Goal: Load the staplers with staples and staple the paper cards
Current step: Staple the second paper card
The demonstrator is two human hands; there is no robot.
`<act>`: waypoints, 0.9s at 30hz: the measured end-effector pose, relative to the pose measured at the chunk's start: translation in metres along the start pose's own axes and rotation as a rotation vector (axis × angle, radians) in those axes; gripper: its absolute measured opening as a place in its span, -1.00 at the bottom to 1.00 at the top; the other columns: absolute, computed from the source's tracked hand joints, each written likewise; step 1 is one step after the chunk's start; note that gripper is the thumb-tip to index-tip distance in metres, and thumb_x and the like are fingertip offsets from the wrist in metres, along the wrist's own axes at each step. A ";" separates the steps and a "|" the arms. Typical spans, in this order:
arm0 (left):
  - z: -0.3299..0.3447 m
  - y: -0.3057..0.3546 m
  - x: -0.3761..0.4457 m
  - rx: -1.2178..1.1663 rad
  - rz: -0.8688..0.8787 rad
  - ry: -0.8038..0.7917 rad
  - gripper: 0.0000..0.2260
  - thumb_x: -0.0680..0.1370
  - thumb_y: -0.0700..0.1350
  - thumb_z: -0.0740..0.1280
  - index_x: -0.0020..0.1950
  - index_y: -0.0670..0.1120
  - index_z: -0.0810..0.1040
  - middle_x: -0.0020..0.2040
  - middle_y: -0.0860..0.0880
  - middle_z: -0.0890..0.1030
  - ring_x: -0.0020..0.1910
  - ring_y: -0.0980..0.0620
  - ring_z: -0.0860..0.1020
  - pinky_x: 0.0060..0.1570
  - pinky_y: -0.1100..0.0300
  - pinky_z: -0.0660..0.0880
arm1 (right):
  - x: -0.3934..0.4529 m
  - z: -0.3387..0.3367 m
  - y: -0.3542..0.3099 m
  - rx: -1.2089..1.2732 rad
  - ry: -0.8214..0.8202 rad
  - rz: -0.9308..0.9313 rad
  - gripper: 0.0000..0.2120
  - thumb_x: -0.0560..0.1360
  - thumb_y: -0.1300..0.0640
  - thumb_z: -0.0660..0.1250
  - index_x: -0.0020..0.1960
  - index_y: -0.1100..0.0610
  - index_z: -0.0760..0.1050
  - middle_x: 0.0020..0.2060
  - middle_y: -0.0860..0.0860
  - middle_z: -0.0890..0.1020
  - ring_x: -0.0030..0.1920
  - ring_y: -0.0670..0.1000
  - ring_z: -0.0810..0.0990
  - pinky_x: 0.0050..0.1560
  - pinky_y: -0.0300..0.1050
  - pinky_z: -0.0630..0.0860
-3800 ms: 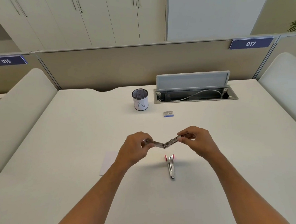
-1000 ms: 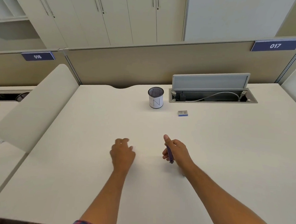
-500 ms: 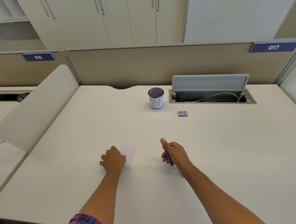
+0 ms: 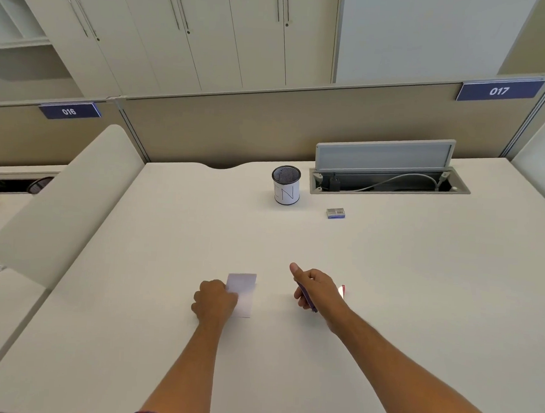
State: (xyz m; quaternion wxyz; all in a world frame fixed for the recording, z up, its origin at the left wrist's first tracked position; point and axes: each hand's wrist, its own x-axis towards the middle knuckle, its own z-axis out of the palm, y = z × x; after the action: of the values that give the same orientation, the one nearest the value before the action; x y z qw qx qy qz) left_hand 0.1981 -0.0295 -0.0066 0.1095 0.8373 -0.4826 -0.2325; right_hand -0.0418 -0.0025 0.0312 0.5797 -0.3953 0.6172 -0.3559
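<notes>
— Where were the hands when you looked?

— I had both low over the white desk [image 4: 387,275]. The left hand [image 4: 214,301] had its fingers curled on the left edge of the paper card [image 4: 244,291], pinching it; the card lay flat on the desk, just left of centre.

— And the stapler?

— The right hand [image 4: 315,290] gripped a purple stapler [image 4: 307,298], fingers wrapped round it, thumb stuck out forward. A second stapler [image 4: 342,291], red-tipped, peeked out just behind that hand; I couldn't see most of it.

— Staples?

— A small blue staple box [image 4: 335,213] sat well back, near the mesh pen cup [image 4: 285,185] and the open cable tray [image 4: 389,184].
</notes>
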 end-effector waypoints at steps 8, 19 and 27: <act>-0.006 0.028 -0.037 -0.589 0.388 -0.337 -0.75 0.39 0.05 0.48 -0.10 -0.11 0.66 -0.17 -0.09 0.69 -0.21 0.01 0.62 -0.19 0.11 0.50 | 0.003 -0.003 -0.005 -0.003 0.012 -0.215 -0.71 0.39 0.01 0.64 0.04 0.02 0.65 -0.43 -0.10 0.49 -0.44 -0.14 0.41 -0.34 -0.30 0.35; -0.013 0.061 -0.074 -1.228 -0.035 -0.729 -0.64 0.61 0.11 0.35 0.19 -0.16 0.60 0.06 -0.21 0.70 -0.03 -0.17 0.69 -0.14 0.02 0.65 | -0.003 -0.016 -0.023 -0.423 0.151 -0.682 -0.94 0.53 0.16 0.47 -0.05 0.01 0.68 -0.15 -0.19 0.73 -0.15 -0.12 0.67 -0.13 -0.24 0.57; -0.013 0.070 -0.075 -1.473 -0.124 -0.796 -0.60 0.66 0.01 0.29 0.32 -0.29 0.50 0.19 -0.29 0.61 0.06 -0.21 0.65 -0.05 0.01 0.67 | 0.000 -0.031 -0.009 -0.991 0.090 -1.041 -0.54 0.24 0.38 0.46 0.04 -0.03 0.69 -0.18 -0.15 0.71 -0.22 -0.02 0.66 -0.34 -0.25 0.49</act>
State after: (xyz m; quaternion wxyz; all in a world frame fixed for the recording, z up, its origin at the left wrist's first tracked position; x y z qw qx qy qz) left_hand 0.1196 -0.0009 0.0550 0.4368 0.4321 -0.1629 -0.7720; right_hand -0.0718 -0.0073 0.0414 0.0613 -0.8397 0.4611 -0.2802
